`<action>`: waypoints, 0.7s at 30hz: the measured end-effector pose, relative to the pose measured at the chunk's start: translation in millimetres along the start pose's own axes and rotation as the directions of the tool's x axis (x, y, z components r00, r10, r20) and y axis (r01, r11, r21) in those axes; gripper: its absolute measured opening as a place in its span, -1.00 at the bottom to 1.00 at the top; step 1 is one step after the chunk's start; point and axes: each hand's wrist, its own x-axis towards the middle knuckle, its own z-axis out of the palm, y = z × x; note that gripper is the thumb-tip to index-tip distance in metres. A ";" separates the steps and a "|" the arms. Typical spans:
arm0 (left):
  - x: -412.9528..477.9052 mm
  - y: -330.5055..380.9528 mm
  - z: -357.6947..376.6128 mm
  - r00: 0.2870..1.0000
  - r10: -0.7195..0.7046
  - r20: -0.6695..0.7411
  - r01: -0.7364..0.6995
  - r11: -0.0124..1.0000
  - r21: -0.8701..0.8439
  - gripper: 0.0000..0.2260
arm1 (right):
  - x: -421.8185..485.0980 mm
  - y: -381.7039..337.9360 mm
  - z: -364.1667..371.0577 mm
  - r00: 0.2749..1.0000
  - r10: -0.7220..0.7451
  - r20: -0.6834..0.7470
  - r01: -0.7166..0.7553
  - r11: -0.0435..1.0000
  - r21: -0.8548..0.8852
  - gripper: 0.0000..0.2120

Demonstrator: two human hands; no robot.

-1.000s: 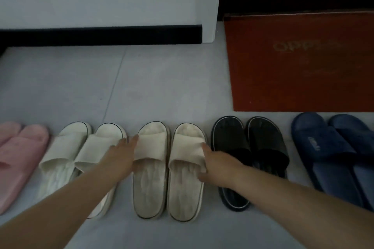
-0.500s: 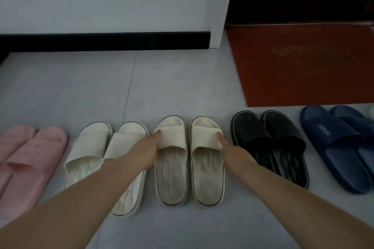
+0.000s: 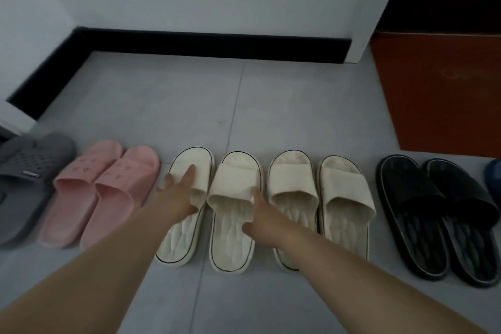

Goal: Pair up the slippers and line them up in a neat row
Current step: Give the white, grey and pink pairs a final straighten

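Note:
Slippers stand in pairs in a row on the grey floor: a grey pair (image 3: 27,179), a pink pair (image 3: 108,184), two cream pairs, a black pair (image 3: 423,198) and the edge of a blue slipper (image 3: 494,179). My left hand (image 3: 179,195) rests with straight fingers on the strap of the left cream pair's left slipper (image 3: 176,241). My right hand (image 3: 261,215) touches the right edge of its mate (image 3: 233,241), index finger along the strap and thumb on the footbed. The second cream pair (image 3: 344,192) stands untouched just right of my right hand.
A red doormat (image 3: 447,89) lies at the back right, behind the black pair. A white wall with a black skirting board (image 3: 217,46) runs along the back and turns a corner at the left. Bare tiled floor (image 3: 244,111) lies between the row and the wall.
Both hands have left the right cream pair and moved left onto the other cream pair. The view has swung left, bringing the grey pair in and pushing the blue slippers out.

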 end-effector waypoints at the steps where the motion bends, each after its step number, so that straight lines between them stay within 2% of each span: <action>1: 6.2 -7.9 3.4 0.999 0.006 -0.048 -0.007 1.000 -0.022 -0.26 | 8.2 -0.1 5.8 0.999 0.029 -0.044 -0.028 0.999 0.028 -0.19; 4: 23.2 -25.8 3.1 0.986 0.018 -0.166 -0.040 0.990 -0.132 -0.46 | 18.9 -1.8 17.7 0.992 0.075 -0.105 -0.069 0.996 0.058 -0.18; 7: 34.1 -36.7 1.0 0.969 0.070 -0.236 -0.107 0.983 -0.150 -0.47 | 21.8 -8.6 21.8 0.986 0.102 -0.135 -0.095 0.994 0.061 -0.18; 12: 42.3 -47.6 7.2 0.975 0.067 -0.210 -0.114 0.969 -0.221 -0.46 | 25.8 -21.0 24.3 0.969 0.211 -0.126 -0.197 0.974 0.113 -0.18; 16: 22.6 -42.7 10.8 0.970 0.086 -0.229 -0.121 0.982 -0.146 -0.43 | 20.9 -33.1 20.8 0.953 0.285 -0.099 -0.275 0.956 0.105 -0.18; 19: 11.5 -39.4 7.9 0.968 0.056 -0.244 -0.095 0.984 -0.153 -0.39 | 14.1 -37.4 17.4 0.948 0.267 -0.174 -0.257 0.963 0.075 -0.17; 21: 2.9 -39.6 4.3 0.978 -0.013 -0.206 -0.014 0.992 -0.126 -0.37 | 9.3 -38.7 17.9 0.946 0.227 -0.231 -0.222 0.974 0.050 -0.19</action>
